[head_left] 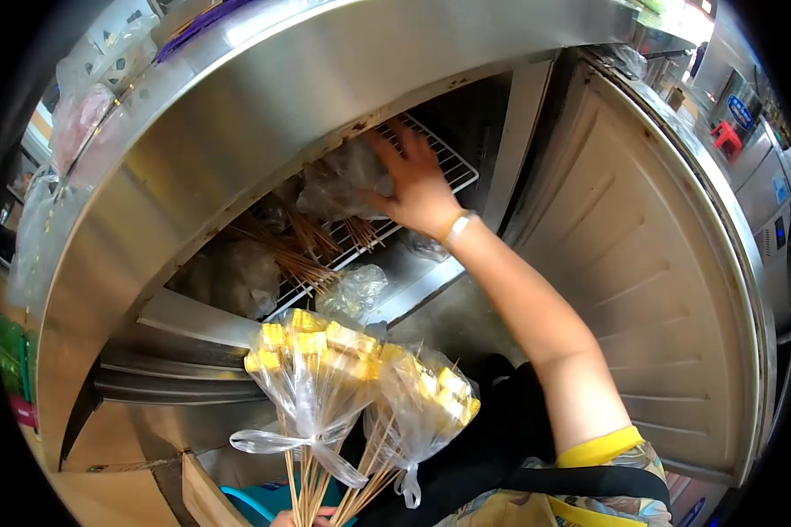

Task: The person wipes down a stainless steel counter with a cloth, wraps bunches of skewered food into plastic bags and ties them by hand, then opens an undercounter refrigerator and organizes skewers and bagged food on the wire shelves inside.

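At the bottom edge my left hand (pixel 285 520), mostly out of frame, is closed round the wooden sticks of two bunches of corn skewers. Clear plastic bags tied with knots cover the yellow corn (pixel 310 342) on one bunch and the corn (pixel 453 395) on the other. My right hand (pixel 417 189) reaches inside a steel refrigerator, its fingers spread at a cloudy plastic bag (pixel 338 184) on a white wire shelf (pixel 455 167). Bundles of bare skewer sticks (pixel 303 263) poke out across that shelf, beside a crumpled clear bag (pixel 351 292).
The refrigerator door (pixel 642 263) stands swung out to the right. A steel counter edge (pixel 264 97) curves above the opening. Cardboard (pixel 114 501) and a blue container (pixel 255 501) lie low at the left. Plastic bags (pixel 83 123) hang at upper left.
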Tool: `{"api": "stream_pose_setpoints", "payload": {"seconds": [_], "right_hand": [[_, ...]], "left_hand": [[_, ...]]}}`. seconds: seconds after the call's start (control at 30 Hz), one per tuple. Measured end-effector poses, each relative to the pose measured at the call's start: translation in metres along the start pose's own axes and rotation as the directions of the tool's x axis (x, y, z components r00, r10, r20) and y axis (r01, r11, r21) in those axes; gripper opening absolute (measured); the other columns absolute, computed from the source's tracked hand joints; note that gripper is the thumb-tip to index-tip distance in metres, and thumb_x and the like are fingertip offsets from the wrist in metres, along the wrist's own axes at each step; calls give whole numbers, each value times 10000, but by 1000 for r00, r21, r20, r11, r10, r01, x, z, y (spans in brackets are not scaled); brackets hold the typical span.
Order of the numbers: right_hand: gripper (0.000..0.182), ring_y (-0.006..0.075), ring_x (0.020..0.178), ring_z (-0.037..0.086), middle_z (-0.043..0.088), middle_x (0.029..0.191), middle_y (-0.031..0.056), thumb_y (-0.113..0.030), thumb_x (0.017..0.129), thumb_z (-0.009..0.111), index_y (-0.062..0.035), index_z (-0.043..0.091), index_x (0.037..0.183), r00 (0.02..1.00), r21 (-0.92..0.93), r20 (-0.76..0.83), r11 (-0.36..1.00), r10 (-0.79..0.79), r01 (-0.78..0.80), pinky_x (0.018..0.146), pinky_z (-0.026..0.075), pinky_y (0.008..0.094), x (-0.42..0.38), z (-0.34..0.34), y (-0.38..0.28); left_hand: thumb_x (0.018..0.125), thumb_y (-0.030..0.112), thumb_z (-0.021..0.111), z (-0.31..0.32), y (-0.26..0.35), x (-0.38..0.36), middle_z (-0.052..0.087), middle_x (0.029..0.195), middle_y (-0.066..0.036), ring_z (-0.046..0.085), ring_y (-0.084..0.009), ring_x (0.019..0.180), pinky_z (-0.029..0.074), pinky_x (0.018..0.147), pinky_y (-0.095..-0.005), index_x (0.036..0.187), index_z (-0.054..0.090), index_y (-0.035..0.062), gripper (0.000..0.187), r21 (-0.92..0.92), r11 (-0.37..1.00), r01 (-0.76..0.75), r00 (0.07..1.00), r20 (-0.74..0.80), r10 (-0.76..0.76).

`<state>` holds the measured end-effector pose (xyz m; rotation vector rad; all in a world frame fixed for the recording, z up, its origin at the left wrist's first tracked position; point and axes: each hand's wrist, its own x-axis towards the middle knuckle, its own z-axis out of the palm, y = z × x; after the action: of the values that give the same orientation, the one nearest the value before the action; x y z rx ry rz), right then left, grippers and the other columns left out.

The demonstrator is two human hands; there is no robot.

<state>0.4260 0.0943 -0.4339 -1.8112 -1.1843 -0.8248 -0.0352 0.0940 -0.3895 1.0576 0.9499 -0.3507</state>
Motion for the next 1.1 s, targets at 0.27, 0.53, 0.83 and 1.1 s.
{"api": "stream_pose_setpoints", "payload": {"seconds": [0.27, 0.53, 0.83, 1.1], "right_hand": [[277, 317, 922, 540, 575, 941, 118, -49, 699, 563, -106, 605, 968, 902, 153, 430, 983, 23, -98, 787, 453, 404, -68, 51, -16], [185, 354, 815, 575, 597, 873, 175, -26, 712, 525, -12, 603, 878, 899, 460, 90, 782, 430, -420, 735, 470, 386, -63, 36, 9], [113, 136, 738, 524, 570, 832, 43, -44, 794, 502, -26, 550, 895, 508, 758, 320, 106, 799, -644, 680, 428, 260, -71, 20, 47], [333, 215, 905, 570, 562, 1018, 119, -90, 815, 555, -8, 438, 1117, 353, 728, 623, -353, 698, -588, 774, 486, 337, -76, -13, 59]], "left_hand": [[781, 62, 625, 6, -3, -5, 593, 752, -6, 516, -56, 583, 407, 501, -180, 1107, 557, -32, 346, 18, 1000, -21, 997, -69, 22], [785, 65, 620, 12, 1, -9, 589, 733, -18, 514, -64, 561, 409, 490, -181, 1104, 552, -34, 342, -20, 1000, -11, 997, -81, 9], [782, 62, 624, 3, -8, -5, 596, 734, -24, 531, -73, 583, 423, 509, -187, 1083, 559, -33, 323, -14, 1000, -16, 998, -54, 15], [790, 34, 610, -1, -7, -2, 600, 764, -20, 545, -75, 632, 439, 561, -191, 1102, 551, -41, 326, -25, 1000, -13, 1000, -5, 13]]}}
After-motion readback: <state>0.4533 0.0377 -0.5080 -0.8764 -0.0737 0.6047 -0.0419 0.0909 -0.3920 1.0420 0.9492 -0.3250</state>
